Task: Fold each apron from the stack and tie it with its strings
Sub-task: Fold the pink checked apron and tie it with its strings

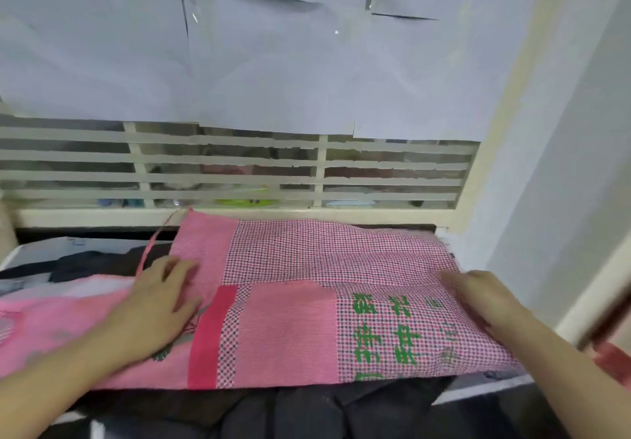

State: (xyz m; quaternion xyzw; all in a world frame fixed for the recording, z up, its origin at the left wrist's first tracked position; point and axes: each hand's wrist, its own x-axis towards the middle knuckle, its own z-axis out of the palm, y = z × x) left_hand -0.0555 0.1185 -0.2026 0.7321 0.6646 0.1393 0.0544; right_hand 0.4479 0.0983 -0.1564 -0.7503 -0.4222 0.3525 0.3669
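A pink checked apron with green printed characters lies flat and folded lengthwise across the work surface. My left hand rests flat on its left part, fingers spread and straight. My right hand presses on its right edge with fingers extended. A thin pink string runs from the apron's far left corner down toward my left hand. Another pink apron lies under my left forearm at the left.
Dark cloth lies under the aprons along the near edge. A slatted white window frame with paper sheets above it stands right behind the surface. A white wall closes the right side.
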